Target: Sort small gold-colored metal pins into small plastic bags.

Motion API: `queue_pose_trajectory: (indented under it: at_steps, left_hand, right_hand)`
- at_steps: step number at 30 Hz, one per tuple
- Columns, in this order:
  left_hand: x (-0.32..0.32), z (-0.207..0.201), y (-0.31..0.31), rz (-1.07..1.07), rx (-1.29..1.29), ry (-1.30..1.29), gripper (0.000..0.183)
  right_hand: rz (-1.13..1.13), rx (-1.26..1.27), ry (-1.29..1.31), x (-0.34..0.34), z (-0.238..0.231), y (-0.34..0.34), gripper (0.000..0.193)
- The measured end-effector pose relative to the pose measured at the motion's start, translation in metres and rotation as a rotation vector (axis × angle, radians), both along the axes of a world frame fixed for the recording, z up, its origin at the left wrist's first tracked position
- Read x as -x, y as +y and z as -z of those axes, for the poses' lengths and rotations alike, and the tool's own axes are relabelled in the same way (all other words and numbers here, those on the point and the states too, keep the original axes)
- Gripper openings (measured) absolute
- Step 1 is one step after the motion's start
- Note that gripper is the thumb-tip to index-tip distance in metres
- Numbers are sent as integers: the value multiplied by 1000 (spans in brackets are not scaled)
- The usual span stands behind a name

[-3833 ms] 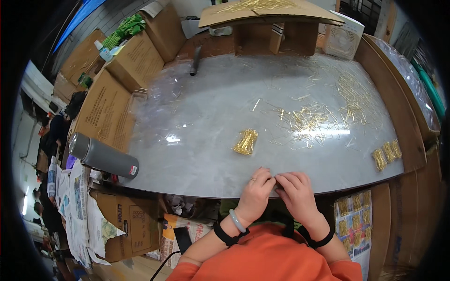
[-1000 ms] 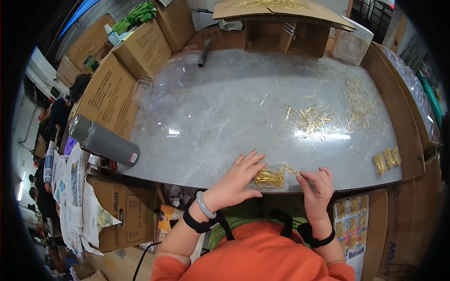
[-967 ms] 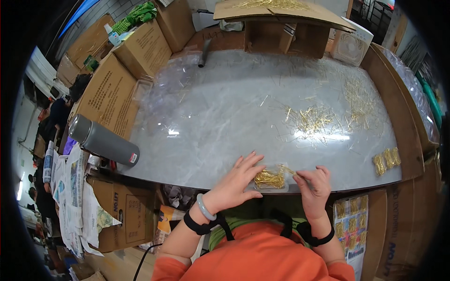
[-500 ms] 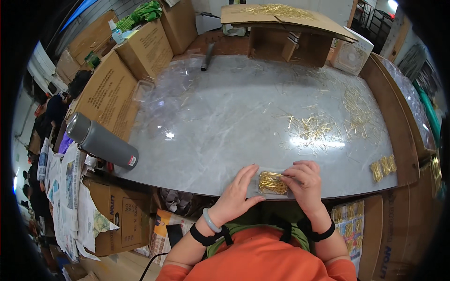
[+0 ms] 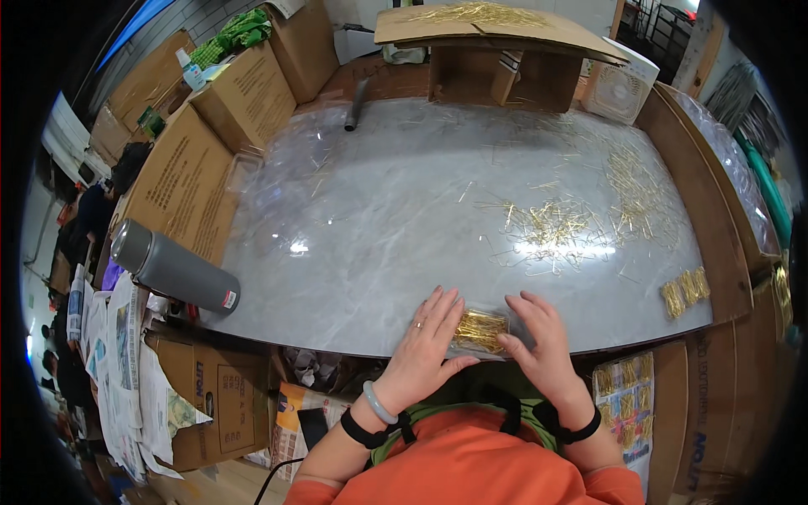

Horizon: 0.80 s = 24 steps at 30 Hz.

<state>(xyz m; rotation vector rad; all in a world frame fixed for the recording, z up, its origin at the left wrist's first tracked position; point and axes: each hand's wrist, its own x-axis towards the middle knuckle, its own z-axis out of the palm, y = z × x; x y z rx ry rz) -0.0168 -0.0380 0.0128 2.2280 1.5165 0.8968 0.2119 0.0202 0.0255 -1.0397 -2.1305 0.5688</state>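
Ideally, the left hand (image 5: 425,338) and right hand (image 5: 541,342), fingers outstretched and gripping nothing, should steady the clear tray (image 5: 495,310) evenly, keeping its gold wires (image 5: 480,331) aligned.

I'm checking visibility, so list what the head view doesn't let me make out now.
Head view:
Left end of the gold wire bundle: behind the left hand.
Single pieces in the loose gold pile: too small and tangled.
Rest of the orange shirt: cut off by the lower edge.
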Motion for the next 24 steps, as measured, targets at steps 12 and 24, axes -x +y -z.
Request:
queue_pose_trajectory:
  at_steps: [12,24]
  left_hand:
    - [-17,10,3,37,-111,213,78]
    - [-22,17,4,12,-145,202,79]
  right_hand:
    - [44,-257,-286,9,33,-27,70]
    - [-15,-80,-203,16,18,-27,72]
